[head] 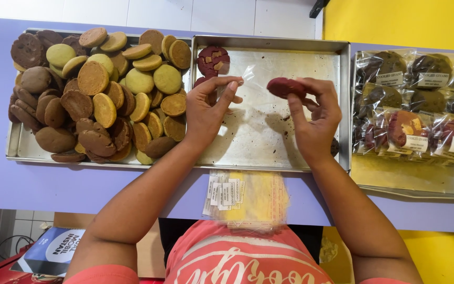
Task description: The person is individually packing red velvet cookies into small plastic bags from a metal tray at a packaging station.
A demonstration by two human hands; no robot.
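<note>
Three trays stand side by side on the table (80,184). The middle tray (269,152) is the clock's centre: the heaped cookie tray (14,150) lies at nine o'clock, the tray of bagged cookies (421,184) at three. A stack of empty bags (245,200) lies at six, on the table edge. Two cookies (212,60), perhaps three, sit at eleven inside the middle tray.
</note>
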